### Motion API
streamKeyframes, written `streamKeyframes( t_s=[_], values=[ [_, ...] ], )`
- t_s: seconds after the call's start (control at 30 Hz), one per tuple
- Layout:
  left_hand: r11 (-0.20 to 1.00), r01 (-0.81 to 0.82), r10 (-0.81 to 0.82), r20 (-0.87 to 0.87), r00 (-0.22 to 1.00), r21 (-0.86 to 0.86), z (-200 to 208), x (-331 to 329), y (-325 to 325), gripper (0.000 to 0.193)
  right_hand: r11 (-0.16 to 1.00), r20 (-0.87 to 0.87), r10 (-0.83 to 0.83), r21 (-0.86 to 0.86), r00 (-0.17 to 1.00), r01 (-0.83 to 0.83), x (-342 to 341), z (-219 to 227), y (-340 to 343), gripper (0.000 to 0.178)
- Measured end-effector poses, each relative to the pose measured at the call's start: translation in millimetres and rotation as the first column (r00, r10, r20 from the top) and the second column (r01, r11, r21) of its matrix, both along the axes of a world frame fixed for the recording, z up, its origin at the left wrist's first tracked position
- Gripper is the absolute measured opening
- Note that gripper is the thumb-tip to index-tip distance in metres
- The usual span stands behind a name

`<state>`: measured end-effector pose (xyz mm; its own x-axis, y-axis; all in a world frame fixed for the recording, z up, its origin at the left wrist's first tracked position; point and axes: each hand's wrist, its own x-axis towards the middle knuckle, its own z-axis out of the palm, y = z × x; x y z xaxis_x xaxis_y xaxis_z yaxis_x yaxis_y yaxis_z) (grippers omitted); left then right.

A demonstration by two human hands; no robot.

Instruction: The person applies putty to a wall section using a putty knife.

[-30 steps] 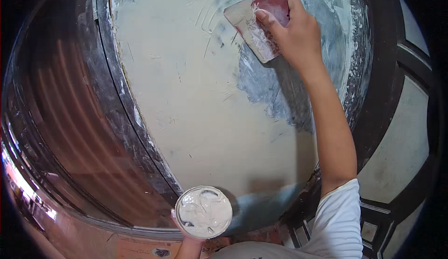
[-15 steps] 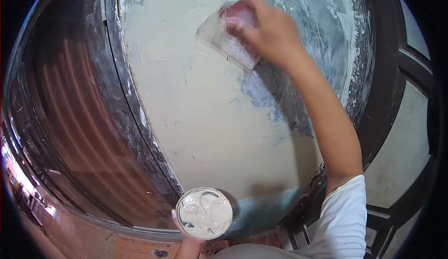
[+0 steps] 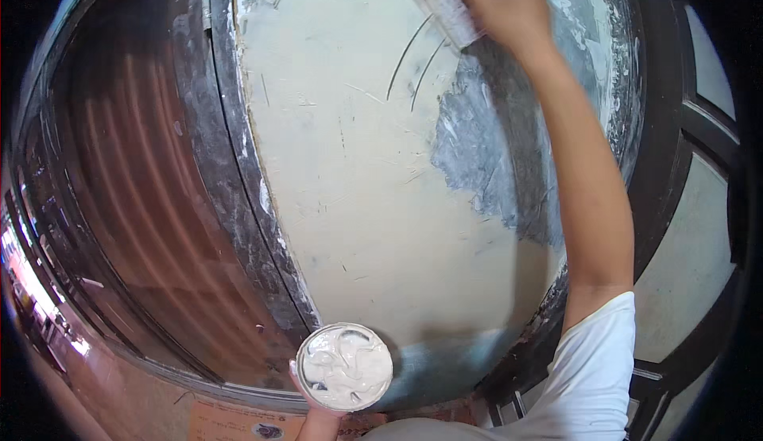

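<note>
My right hand (image 3: 513, 4) grips a flat, wide-bladed putty spreader (image 3: 442, 2), blurred by motion, near the top of an upright panel (image 3: 342, 171). The spreader's edge lies at the panel's surface, and pale paste smears its blade. Cream-coloured putty coats much of the panel, with two dark curved streaks just below the blade. A bare grey patch (image 3: 475, 135) shows beneath my right forearm. Low in the view, my left hand (image 3: 316, 417) holds up a round tub (image 3: 346, 367) of creamy putty; most of its fingers are hidden under the tub.
A dark, paint-flecked frame (image 3: 238, 147) borders the panel on the left, beside a brown glazed section (image 3: 135, 171). Dark framework with pale panes (image 3: 683, 258) stands close on the right. A piece of printed orange cardboard (image 3: 226, 421) lies on the floor below.
My right hand has carried the spreader up and to the right, uncovering more grey patch and leaving two dark streaks. My left hand keeps hold of the tub; the view has shifted slightly.
</note>
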<state>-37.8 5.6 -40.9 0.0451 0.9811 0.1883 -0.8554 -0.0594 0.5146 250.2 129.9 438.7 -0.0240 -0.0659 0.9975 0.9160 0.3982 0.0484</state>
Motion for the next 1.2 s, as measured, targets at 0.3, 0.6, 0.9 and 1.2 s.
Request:
streamKeyframes(
  t_s=[0.3,0.6,0.9,1.2],
  values=[
    [1.0,0.003,-0.003,0.052,0.999,-0.002,2.9,-11.2,-5.3,0.096,0.969,0.327,0.121,-0.243,0.937,-0.041,-84.6,-42.5,-2.8,0.046],
    [1.0,-0.009,0.008,0.049,0.999,0.02,-3.3,-25.0,-11.6,0.095,0.989,-0.007,0.15,-0.015,0.989,-0.15,-4.4,1.9,-12.7,0.046],
    [0.999,0.048,-0.049,0.056,0.997,0.012,0.5,-20.6,-4.5,0.091,0.98,0.023,-0.132,-0.148,0.991,0.134,16.7,-41.0,-4.8,0.053],
    [0.994,0.11,-0.11,0.084,0.99,0.01,-2.0,-11.4,-4.7,0.092,0.931,0.128,0.013,-0.362,0.992,0.035,4.8,-76.4,-13.5,0.051]
  ],
)
